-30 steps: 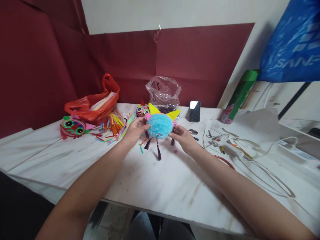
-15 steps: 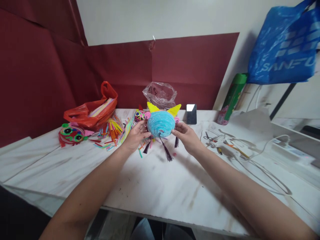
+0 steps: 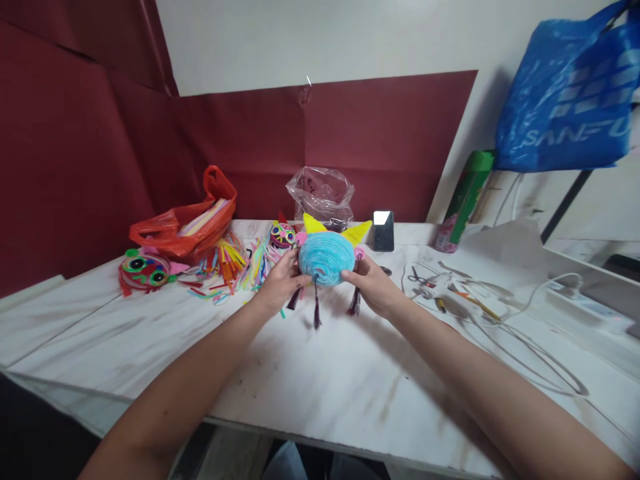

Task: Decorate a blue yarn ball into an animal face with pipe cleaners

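A light-blue coiled paper craft [image 3: 326, 258] with yellow ears, pink side discs and dark tassels hangs just above the white table [image 3: 310, 380]. My left hand [image 3: 281, 285] grips its left side with fingers closed on it. On its right side my right hand [image 3: 373, 285] pinches the edge. Three tassels dangle below the blue dome between my hands.
Behind lie a small owl-like craft [image 3: 283, 235], coloured paper strips [image 3: 227, 257], an orange plastic bag [image 3: 193, 223], a red-green craft [image 3: 145, 270], a clear bag [image 3: 323, 193], a phone [image 3: 383, 230], a green can [image 3: 463, 200], scissors and cables [image 3: 450, 283], and a blue bag [image 3: 565, 113].
Both hands moved the blue craft slightly toward me and to the right and tilted it; the tassels, swinging half a second ago, now hang straighter.
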`<state>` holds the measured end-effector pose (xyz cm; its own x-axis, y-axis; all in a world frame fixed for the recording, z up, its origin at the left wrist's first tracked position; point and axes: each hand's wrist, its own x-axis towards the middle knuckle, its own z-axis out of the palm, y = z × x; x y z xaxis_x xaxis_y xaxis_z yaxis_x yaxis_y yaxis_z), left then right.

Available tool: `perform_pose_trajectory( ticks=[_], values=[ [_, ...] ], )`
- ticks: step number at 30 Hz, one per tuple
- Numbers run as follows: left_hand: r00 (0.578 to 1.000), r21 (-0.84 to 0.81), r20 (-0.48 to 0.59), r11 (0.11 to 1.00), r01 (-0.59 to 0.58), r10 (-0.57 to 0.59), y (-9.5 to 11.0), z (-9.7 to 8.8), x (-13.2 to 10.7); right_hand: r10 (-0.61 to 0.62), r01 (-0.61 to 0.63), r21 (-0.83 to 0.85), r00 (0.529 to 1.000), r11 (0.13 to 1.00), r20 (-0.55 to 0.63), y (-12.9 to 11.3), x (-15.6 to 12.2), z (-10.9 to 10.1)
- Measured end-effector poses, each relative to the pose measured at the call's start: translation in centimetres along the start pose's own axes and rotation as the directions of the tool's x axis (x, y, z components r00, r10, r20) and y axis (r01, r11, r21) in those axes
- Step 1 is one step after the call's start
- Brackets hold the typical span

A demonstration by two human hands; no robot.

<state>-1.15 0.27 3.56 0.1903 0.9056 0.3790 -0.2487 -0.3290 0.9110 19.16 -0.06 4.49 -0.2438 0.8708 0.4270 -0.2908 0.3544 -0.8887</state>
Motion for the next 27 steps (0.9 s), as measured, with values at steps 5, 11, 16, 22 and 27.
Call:
perform_pose_trajectory(
  ticks=[5, 11, 16, 22, 27],
  values=[
    [0.999, -0.005, 0.036, 0.999, -0.034, 0.034, -0.5, 1.0, -0.3, 0.056, -0.060, 0.072, 0.997, 0.996, 0.052, 0.0, -0.2, 0.1],
    [0.955, 0.278, -0.172, 0.942, -0.187, 0.241, -0.1, 1.3, -1.1, 0.047, -0.032, 0.141, 0.993, 0.990, -0.109, 0.1, -0.1, 0.4],
    [0.946, 0.372, -0.206, 0.914, -0.162, 0.252, 1.0, 2.8, -2.6, 0.030, -0.014, 0.098, 0.986, 0.995, -0.165, 0.0, 0.1, 0.2],
    [0.981, 0.018, -0.097, 0.985, 0.170, -0.168, 0.7, 4.6, -3.3, 0.003, 0.007, 0.074, 0.991, 0.997, -0.134, 0.5, -0.1, 0.5],
    [0.981, 0.023, -0.098, 0.985, 0.170, -0.167, 0.3, 4.6, -3.3, 0.018, -0.010, 0.052, 0.988, 0.999, -0.156, 1.2, -0.3, 0.6]
  ],
)
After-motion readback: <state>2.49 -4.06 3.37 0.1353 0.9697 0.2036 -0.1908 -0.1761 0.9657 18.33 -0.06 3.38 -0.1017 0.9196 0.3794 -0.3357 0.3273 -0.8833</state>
